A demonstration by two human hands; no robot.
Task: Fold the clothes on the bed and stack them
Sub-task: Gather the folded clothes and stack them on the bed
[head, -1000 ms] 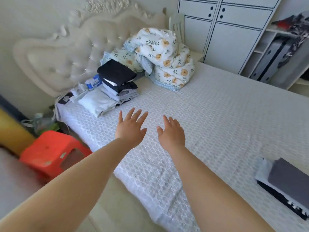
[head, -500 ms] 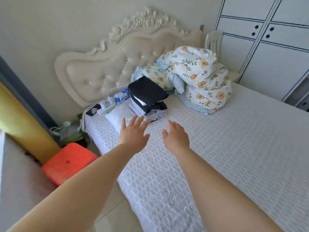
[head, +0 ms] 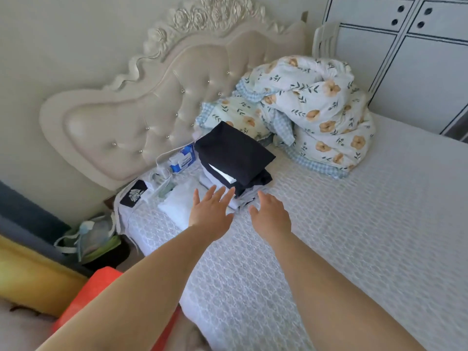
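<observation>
Folded clothes stack [head: 234, 158] lies just beyond both hands' spread, empty fingers [head: 215, 195].

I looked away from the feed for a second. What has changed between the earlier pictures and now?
Both hands have reached forward toward the folded stack near the headboard: the left hand and right hand now hover at its near edge, fingers straight, holding nothing. The view has swung left toward the headboard, so the other pile at the bed's near corner is out of frame. The stack, the white folded cloth and the floral duvet lie as before.
</observation>
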